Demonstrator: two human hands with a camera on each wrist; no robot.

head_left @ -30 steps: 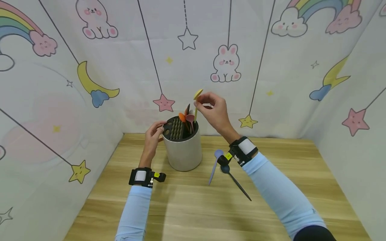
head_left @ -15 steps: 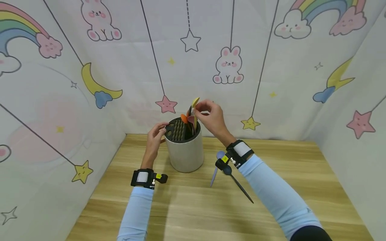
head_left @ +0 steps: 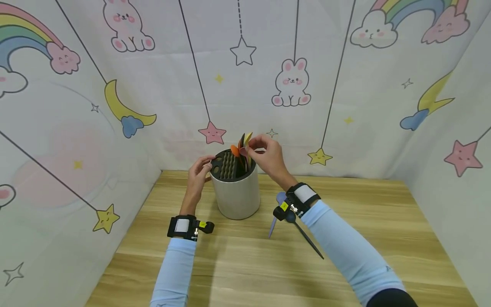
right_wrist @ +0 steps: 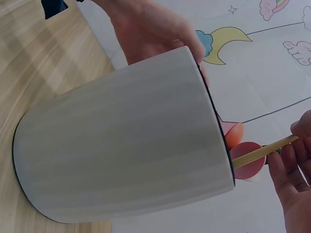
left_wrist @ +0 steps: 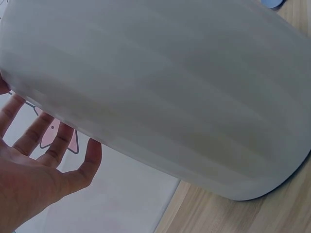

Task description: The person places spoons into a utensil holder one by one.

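Observation:
A pale, cylindrical utensil holder [head_left: 235, 198] with a black slotted top stands upright on the table. My left hand [head_left: 197, 175] grips its left rim; in the left wrist view several fingers lie along the wall [left_wrist: 160, 97]. Over the right side of the opening, my right hand [head_left: 268, 155] pinches a yellow spoon [head_left: 248, 137] between thumb and fingers. Its handle [right_wrist: 262, 153] runs down into the holder in the right wrist view. Beside it, an orange spoon [head_left: 235, 150], a pink spoon [right_wrist: 247, 160] and a dark utensil [head_left: 242, 140] stick out of the top.
On the wooden table [head_left: 245, 273], right of the holder, lie a purple spoon [head_left: 273, 227] and a dark blue-grey spoon [head_left: 307, 241], partly under the right wrist camera [head_left: 281, 211]. A printed cloth wall [head_left: 184, 102] rises behind the table and on both sides.
My right hand has moved down with the yellow spoon, whose handle has slid deeper into the holder. The left hand has kept its place at the rim.

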